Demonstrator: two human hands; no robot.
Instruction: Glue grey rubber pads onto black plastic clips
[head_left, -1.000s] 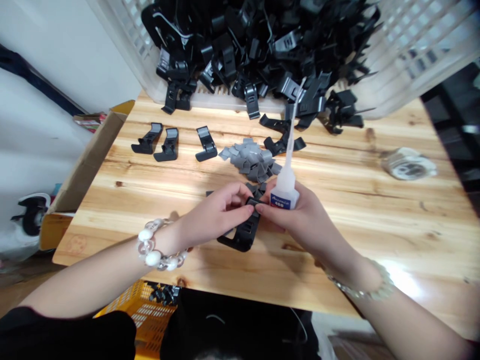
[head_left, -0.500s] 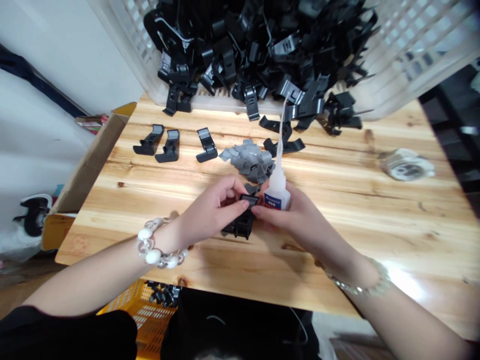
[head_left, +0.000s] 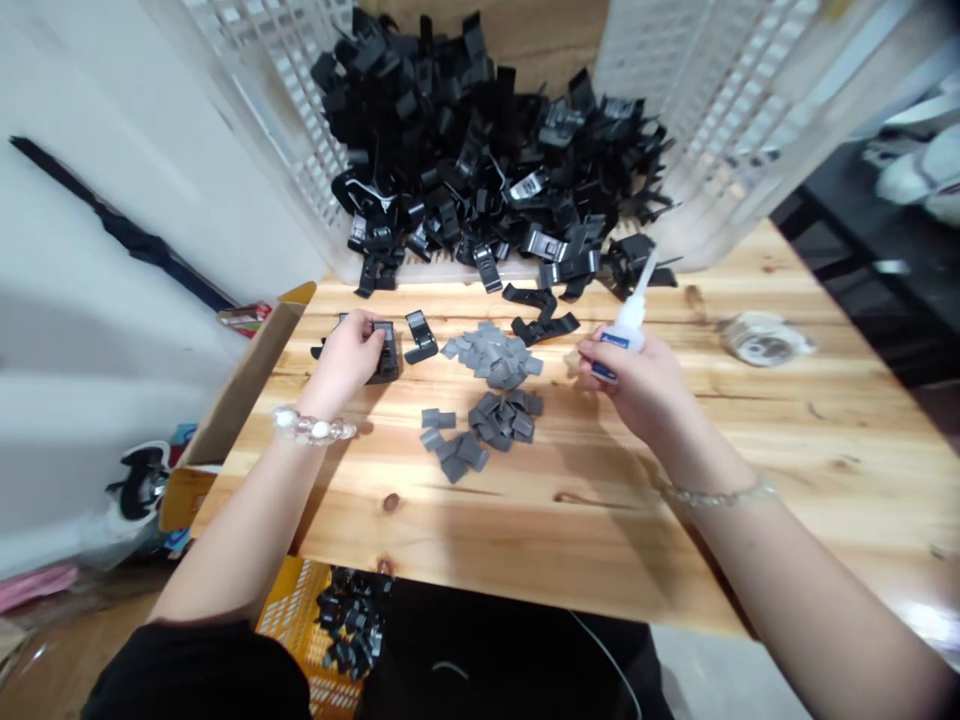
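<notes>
My left hand (head_left: 351,350) is at the left of the table, its fingers closed on a black plastic clip (head_left: 387,358). The hand covers most of the other black pieces beside it. Just to its right lies a single black clip (head_left: 421,338). My right hand (head_left: 637,385) grips a small white glue bottle (head_left: 628,322) with a blue label, its long thin nozzle tilted up to the right. Between the hands are a heap of light grey pads (head_left: 491,355) and a group of darker grey pads (head_left: 504,418), with several more grey pads (head_left: 454,455) scattered nearer me.
A white plastic crate (head_left: 712,190) full of black clips (head_left: 465,160) stands at the back, with several clips at its front edge. A roll of tape (head_left: 765,340) lies on the right. Below the table edge is a yellow basket (head_left: 292,610) holding black parts.
My left hand has moved from the middle to the far left with the black clip. My right hand has moved right with the glue bottle. The darker grey pads are uncovered.
</notes>
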